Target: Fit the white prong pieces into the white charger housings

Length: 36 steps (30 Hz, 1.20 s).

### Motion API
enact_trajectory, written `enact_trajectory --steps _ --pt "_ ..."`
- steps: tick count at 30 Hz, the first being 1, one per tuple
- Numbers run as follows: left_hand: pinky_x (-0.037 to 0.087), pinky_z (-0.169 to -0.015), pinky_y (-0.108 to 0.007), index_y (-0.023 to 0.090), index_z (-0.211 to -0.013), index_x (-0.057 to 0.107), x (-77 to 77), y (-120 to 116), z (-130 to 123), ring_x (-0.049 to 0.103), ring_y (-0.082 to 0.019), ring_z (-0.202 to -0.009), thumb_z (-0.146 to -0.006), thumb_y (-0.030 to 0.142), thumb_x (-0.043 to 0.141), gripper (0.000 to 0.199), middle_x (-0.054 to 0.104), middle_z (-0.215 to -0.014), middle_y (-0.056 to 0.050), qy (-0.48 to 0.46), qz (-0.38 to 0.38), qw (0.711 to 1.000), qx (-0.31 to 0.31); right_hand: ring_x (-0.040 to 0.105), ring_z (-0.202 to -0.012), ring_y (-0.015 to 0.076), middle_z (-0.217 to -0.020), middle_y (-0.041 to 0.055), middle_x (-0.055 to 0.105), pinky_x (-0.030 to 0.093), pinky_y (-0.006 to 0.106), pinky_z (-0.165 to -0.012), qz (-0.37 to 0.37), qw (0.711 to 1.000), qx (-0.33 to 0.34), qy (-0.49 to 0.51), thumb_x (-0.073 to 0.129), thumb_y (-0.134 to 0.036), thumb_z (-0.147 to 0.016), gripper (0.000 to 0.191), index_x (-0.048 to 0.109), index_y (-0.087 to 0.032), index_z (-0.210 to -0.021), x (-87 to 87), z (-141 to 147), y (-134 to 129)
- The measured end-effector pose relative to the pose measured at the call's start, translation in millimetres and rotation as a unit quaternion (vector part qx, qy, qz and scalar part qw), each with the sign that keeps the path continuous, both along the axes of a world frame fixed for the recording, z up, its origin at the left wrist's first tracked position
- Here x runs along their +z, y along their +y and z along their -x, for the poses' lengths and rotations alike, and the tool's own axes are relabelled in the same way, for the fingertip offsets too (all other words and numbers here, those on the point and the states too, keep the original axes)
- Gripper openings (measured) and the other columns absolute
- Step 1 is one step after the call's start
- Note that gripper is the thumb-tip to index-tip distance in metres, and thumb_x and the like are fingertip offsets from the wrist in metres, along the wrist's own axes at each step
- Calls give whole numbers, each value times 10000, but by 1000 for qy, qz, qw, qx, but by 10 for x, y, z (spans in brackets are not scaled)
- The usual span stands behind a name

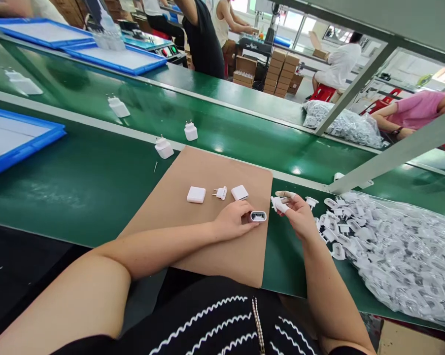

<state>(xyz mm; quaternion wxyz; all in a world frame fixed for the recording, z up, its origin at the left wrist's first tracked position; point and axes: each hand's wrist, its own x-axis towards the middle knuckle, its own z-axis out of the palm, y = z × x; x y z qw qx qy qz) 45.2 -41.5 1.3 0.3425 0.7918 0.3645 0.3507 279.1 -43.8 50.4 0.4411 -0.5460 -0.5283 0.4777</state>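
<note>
Near the right edge of a brown cardboard sheet [203, 251], my left hand [237, 221] is closed around a white charger housing [258, 216], its hollow end facing me. Just right of the sheet, my right hand [298, 212] pinches a white plug cap [277, 204]; white covers sit on its fingertips. On the cardboard lie one white charger housing [196, 195], another housing [239, 193] and, between them, a plug cap with two pins [220, 193].
A clear bag of white plug caps [403, 256] spills open at right. Assembled chargers [164, 147] stand on the green conveyor [229, 133] beyond. Blue-rimmed trays [30, 148] are at left. A metal post [385, 155] slants over the right side. Several people work across the line.
</note>
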Motion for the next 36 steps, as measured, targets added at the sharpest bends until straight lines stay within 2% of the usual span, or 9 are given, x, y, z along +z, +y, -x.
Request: enact_trajectory --steps 5,9,12,16,19,22,26,30,36 --pt "508 -728 -329 199 -854 598 12 -26 30 583 -180 -780 -720 480 878 419 647 -921 -42 8 22 999 42 613 -699 159 -874 37 714 524 320 -663 59 995 50 60 893 -420 -682 459 773 -220 -1078 163 37 -107" --pt "560 -829 -357 207 -1456 483 65 -9 55 617 -182 -859 -707 321 853 843 594 -1375 -140 -7 36 995 -88 587 -684 153 -847 38 723 526 318 -661 81 992 55 83 924 -441 -652 439 812 -233 -1022 184 60 -119" --pt "546 -797 -310 218 -1550 433 63 32 51 642 -171 -832 -808 141 634 772 698 -1160 -77 19 55 983 -174 589 -694 158 -860 43 737 537 327 -678 72 993 49 80 945 -461 -629 459 821 -242 -1014 178 88 -119" --pt "531 -730 -292 188 -1277 638 35 42 46 628 -144 -719 -833 129 543 458 715 -980 -37 9 91 993 -71 640 -784 196 -942 59 749 577 385 -774 35 997 54 41 938 -491 -648 458 821 -250 -1020 132 134 -128" --pt "546 -700 -309 188 -1420 525 66 -15 60 631 -150 -718 -740 188 678 697 698 -1153 -68 7 90 992 -90 672 -909 222 -980 52 728 573 396 -871 -3 998 59 19 932 -455 -679 373 822 -262 -978 81 155 -131" --pt "564 -804 -368 193 -1509 443 101 -80 35 658 -194 -803 -670 325 847 941 663 -1272 -107 34 58 993 -98 662 -862 192 -1001 43 701 574 352 -788 -22 999 48 5 907 -443 -720 324 812 -271 -976 40 161 -128" --pt "552 -839 -384 175 -1362 594 84 -89 -52 678 -220 -846 -755 510 857 742 712 -1119 -87 37 60 996 -62 628 -705 158 -910 31 698 559 320 -638 14 999 39 -2 869 -474 -755 427 763 -242 -1097 23 157 -134" --pt "539 -763 -316 209 -1126 713 76 -24 -32 688 -196 -884 -891 355 736 277 723 -1072 -70 3 46 995 -94 589 -602 137 -739 -21 642 487 260 -513 24 1000 6 -18 857 -456 -765 473 718 -240 -1161 49 143 -146" --pt "531 -743 -316 197 -1200 672 104 15 47 678 -195 -850 -828 251 730 380 745 -1047 -63 -21 26 997 -70 726 -806 209 -939 58 773 614 417 -855 51 996 44 56 932 -468 -691 502 749 -234 -1096 83 132 -135"
